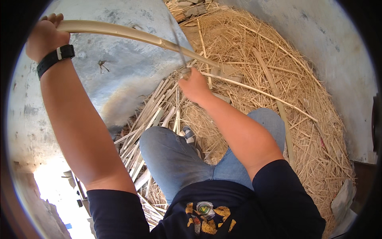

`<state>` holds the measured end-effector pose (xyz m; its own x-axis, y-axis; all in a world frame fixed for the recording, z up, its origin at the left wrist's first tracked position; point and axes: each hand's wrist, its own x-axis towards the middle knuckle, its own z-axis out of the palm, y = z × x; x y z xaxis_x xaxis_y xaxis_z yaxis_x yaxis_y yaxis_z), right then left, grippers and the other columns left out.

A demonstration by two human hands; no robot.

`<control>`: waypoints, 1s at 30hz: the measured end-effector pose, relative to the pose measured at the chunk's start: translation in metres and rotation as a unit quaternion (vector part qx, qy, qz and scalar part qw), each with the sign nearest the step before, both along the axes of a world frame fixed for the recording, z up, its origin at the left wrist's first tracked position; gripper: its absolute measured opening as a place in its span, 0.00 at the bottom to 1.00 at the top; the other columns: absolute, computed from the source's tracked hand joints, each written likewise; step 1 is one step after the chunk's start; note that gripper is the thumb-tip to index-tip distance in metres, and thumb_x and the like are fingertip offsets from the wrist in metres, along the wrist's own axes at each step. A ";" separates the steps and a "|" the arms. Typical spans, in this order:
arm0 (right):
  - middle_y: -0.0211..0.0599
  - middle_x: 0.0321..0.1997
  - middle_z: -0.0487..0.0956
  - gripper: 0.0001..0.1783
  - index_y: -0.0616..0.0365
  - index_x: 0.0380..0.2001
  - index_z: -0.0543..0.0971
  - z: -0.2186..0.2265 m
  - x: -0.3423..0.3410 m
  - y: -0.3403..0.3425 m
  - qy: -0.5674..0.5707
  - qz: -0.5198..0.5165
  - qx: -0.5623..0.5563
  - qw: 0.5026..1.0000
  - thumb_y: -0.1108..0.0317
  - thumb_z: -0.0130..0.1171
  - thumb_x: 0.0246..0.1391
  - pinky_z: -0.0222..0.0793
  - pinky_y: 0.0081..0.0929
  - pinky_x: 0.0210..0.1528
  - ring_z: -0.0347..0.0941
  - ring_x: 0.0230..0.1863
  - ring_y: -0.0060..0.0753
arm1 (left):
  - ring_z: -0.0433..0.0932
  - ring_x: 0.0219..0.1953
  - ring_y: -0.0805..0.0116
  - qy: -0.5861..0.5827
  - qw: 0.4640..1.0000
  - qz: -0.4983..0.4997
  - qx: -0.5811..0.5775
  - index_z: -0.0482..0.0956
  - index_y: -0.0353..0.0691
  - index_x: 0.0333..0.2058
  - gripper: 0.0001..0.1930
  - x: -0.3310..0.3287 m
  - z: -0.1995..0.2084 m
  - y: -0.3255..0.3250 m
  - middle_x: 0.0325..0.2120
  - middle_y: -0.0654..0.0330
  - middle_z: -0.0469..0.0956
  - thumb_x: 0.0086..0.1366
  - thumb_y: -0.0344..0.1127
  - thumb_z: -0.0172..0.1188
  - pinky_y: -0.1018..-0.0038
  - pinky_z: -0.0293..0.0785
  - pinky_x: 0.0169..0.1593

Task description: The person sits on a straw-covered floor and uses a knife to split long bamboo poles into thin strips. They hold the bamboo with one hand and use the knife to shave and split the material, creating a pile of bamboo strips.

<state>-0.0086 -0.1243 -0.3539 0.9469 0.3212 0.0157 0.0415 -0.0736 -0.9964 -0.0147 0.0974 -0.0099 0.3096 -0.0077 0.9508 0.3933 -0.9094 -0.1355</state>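
My left hand [44, 35], with a black watch on the wrist, is raised at the upper left and grips the end of a long pale bamboo strip [131, 34]. The strip runs right and down toward the pile of shavings. My right hand [193, 84] holds a knife by its handle; the thin blade [177, 40] stands up across the strip near its middle. My knees in blue jeans sit below the hands.
A big heap of straw-like bamboo shavings [278, 79] covers the ground to the right. Several split bamboo slats [153, 119] lie by my left knee. A grey concrete floor [119, 75] lies behind. A stone [342, 201] sits at the lower right.
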 end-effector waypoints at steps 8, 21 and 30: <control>0.51 0.36 0.80 0.18 0.67 0.46 0.73 0.024 -0.025 0.009 -0.098 0.039 -0.004 0.994 0.68 0.59 0.54 0.75 0.38 0.41 0.80 0.36 0.45 | 0.78 0.52 0.76 0.061 0.948 0.293 0.109 0.86 0.67 0.43 0.15 -0.014 -0.007 -0.006 0.46 0.76 0.83 0.59 0.36 0.63 0.69 0.77 0.52; 0.48 0.35 0.81 0.19 0.66 0.47 0.74 0.006 -0.015 0.010 -0.089 0.044 0.004 0.995 0.68 0.58 0.52 0.74 0.37 0.42 0.79 0.35 0.42 | 0.82 0.45 0.69 0.071 0.943 0.311 0.096 0.88 0.64 0.40 0.12 -0.023 -0.008 0.004 0.45 0.68 0.81 0.61 0.35 0.62 0.71 0.79 0.49; 0.51 0.38 0.81 0.22 0.66 0.49 0.74 0.018 -0.008 0.000 -0.029 0.069 -0.039 0.996 0.67 0.60 0.51 0.75 0.37 0.44 0.79 0.39 0.42 | 0.84 0.40 0.68 -0.189 0.904 -0.297 -0.243 0.71 0.31 0.48 0.14 -0.019 -0.026 -0.039 0.40 0.60 0.82 0.63 0.20 0.51 0.76 0.82 0.49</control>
<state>-0.0168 -0.1248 -0.3360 0.8917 0.4509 0.0388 0.1135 -0.1397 -0.9837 -0.0341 0.0584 -0.0360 0.0405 0.3816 0.9234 -0.2494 -0.8911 0.3792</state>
